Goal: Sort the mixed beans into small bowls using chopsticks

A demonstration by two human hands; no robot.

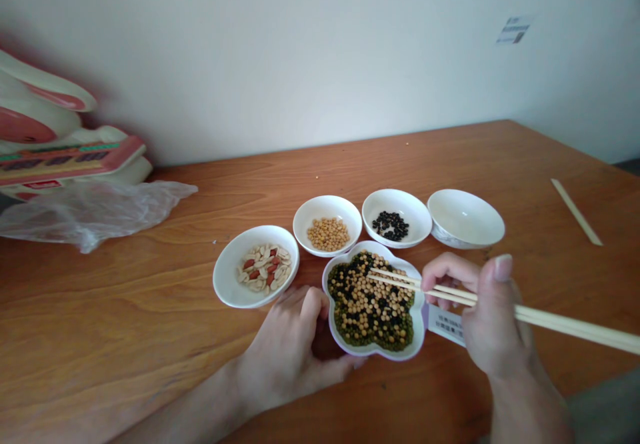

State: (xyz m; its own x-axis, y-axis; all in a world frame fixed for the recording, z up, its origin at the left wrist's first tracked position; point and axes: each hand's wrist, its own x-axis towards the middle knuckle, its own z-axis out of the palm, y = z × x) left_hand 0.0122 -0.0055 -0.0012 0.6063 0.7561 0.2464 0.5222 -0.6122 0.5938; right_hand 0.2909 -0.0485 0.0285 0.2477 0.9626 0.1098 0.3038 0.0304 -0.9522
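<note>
Dish [419,316] white, scalloped, bean-filled; right grip [495,331] closed round chopsticks [565,324], left grip [287,337] half-open beside dish.

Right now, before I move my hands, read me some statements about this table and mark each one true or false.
1. Your right hand holds the chopsticks. True.
2. The chopstick tips are at the bowl of yellow beans. False: they are at the flower-shaped dish.
3. Your left hand is beside the flower-shaped dish. True.
4. The bowl of black beans stands right of the bowl of yellow beans. True.
5. The clear plastic bag lies at the table's right end. False: it lies at the left, by the toy keyboard.
</note>
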